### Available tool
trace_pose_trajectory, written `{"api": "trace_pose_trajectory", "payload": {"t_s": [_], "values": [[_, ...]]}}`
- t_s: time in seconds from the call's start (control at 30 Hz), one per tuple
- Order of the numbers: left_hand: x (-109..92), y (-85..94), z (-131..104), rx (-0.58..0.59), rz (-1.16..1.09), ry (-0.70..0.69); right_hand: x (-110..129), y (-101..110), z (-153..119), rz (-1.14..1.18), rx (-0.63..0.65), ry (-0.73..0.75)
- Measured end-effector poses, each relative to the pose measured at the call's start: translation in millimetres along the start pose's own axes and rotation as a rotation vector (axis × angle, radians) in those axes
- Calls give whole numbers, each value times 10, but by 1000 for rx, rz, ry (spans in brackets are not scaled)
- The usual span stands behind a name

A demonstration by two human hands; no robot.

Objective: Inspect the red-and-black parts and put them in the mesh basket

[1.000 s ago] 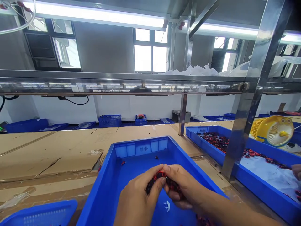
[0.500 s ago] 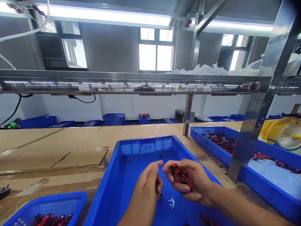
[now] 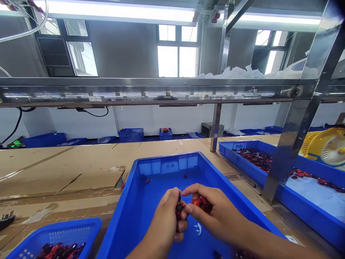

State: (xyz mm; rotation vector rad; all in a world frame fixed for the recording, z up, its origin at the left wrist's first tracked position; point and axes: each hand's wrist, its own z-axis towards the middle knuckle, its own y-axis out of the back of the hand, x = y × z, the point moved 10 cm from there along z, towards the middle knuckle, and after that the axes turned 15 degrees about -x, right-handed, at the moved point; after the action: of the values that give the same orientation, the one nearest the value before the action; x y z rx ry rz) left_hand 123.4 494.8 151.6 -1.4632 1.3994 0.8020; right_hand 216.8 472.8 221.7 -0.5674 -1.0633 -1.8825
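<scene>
My left hand (image 3: 169, 216) is closed around small glossy red-and-black pieces (image 3: 180, 208), held over a large blue tray (image 3: 151, 212). Close beside it, my right hand (image 3: 212, 208) curls around a cluster of similar red-and-black pieces (image 3: 201, 203). The right thumb and forefinger reach to the pieces in the left hand, where the fingertips of both hands meet. What exactly the pieces are is too small to tell. A few loose pieces lie on the tray floor, one red piece (image 3: 147, 181) and one dark piece (image 3: 185, 176) toward the far end.
A blue perforated basket (image 3: 91, 226) with red-and-black pieces stands at the lower left. To the right, another blue tray (image 3: 229, 145) holds many such pieces, behind a metal post (image 3: 283, 151). A yellow fan (image 3: 323, 147) stands beyond it. Cardboard (image 3: 81, 154) covers the table.
My right hand has moved left and turned palm-down, bringing its fingers to the pieces in my left hand. The view has shifted slightly.
</scene>
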Motion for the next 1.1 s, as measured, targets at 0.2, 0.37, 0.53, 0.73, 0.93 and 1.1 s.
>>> {"api": "trace_pose_trajectory", "payload": {"t_s": [0.2, 0.37, 0.53, 0.73, 0.93, 1.1], "values": [[114, 91, -17, -107, 91, 75, 95, -170, -130, -35, 158, 43], [83, 12, -53, -53, 20, 87, 28, -179, -141, 24, 145, -81], [-8, -94, -78, 60, 46, 47, -54, -169, -101, 262, 108, -231], [-86, -226, -178, 237, -101, 14, -163, -359, -189, 775, 328, -549], [-231, -177, -226, 249, -275, -73, -259, -282, -104, 1007, 302, -676], [-227, -175, -214, 230, -234, -82, -339, -236, -66, 1030, 325, -700]]}}
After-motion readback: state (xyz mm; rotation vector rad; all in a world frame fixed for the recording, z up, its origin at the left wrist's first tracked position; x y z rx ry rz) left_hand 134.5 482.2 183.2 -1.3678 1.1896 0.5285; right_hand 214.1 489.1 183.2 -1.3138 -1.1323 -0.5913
